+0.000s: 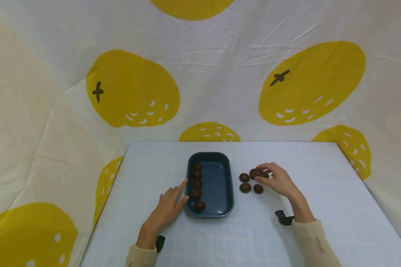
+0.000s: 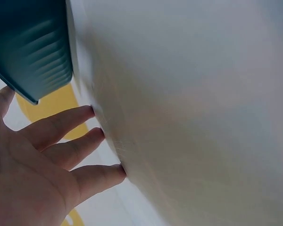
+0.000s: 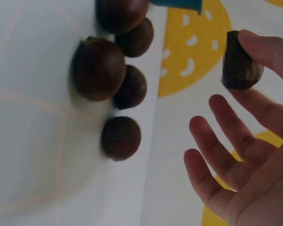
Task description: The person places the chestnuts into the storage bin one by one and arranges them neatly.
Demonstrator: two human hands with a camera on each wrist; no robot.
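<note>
While the right hand [image 1: 276, 180] is pinching a chestnut [image 3: 238, 63], the spread left hand [image 1: 168, 204] is touching the tray [image 1: 217, 185] and should be steadying it lightly.

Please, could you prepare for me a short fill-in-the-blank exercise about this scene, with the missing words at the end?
1. In the blue tray, ____ chestnuts lie in one line.
2. In the head view, this line runs along the tray's ____ side.
3. The right hand pinches a single chestnut between its ____ and index finger.
4. The white cloth behind the table is printed with large ____ fruit shapes.

Missing words: five; left; thumb; yellow.
</note>
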